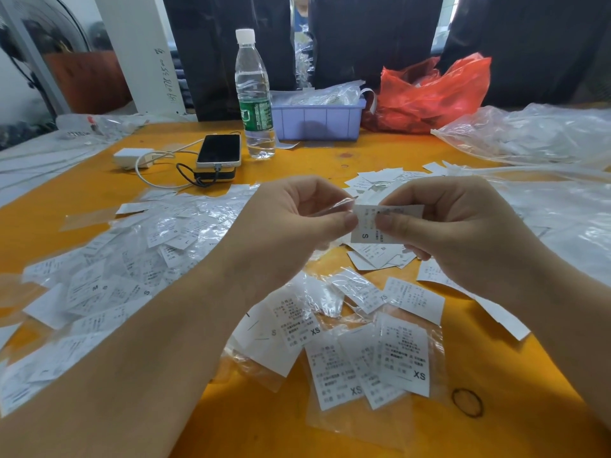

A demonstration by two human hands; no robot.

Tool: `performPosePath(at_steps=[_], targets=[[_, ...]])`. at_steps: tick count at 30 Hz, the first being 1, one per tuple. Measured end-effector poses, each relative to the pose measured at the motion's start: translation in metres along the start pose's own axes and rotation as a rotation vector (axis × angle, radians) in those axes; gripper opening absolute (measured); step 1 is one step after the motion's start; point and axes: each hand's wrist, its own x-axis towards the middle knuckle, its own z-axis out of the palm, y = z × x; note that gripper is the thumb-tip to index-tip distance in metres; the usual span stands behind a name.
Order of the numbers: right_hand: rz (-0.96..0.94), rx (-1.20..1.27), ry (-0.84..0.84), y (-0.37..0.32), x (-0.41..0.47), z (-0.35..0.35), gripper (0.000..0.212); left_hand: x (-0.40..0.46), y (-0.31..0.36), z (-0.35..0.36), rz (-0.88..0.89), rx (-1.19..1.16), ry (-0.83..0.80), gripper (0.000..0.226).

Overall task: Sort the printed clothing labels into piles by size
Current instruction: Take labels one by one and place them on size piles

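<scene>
- The orange worktop (380, 157) carries everything and fills most of the view.
- A wide spread of bagged labels (132, 252) covers the worktop's left side, reaching toward the near left corner.
- Clear plastic bags (535, 137) are heaped at the far right corner.
- A red plastic bag (433, 94) sits at the far edge, just beside a lavender plastic bin (317, 122).
- A water bottle (254, 94) stands upright to the left of the bin, near the far edge.
- A smartphone (219, 149) rests on a black power bank (215, 175), left of the bottle, with a white charger (132, 157) further left.
- The XS labels (370, 358) lie in clear sleeves near the near edge, towards the middle.
- A pile of loose labels (380, 256) lies under the hands.
- The left hand (291, 226) pinches a clear sleeve (334, 206), its fingers curled on it.
- The right hand (463, 233) pinches the S label (383, 223), its fingers clamped on it, held above the middle of the worktop.
- A black rubber band (467, 402) lies by the near right edge.
</scene>
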Motion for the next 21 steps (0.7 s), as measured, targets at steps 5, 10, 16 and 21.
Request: performPosePath(at_steps=[5,10,16,21], targets=[[0.003,0.092,0.070,-0.0016,0.0006,-0.0018,0.011,0.0009,0.0006,-0.0013,-0.071,-0.173,-0.003,0.010],[-0.024,0.087,0.006,-0.0017,0.0000,0.0009,0.013,0.0009,0.0009,-0.0033,-0.099,-0.253,-0.018,0.030],[-0.027,0.046,-0.022,-0.0006,0.0000,0.0007,0.007,0.0010,0.0015,-0.0043,-0.076,-0.249,-0.004,0.026],[-0.024,0.018,-0.059,-0.0016,-0.0016,0.0021,0.015,-0.0001,0.0009,-0.0008,-0.035,-0.162,-0.007,0.023]])
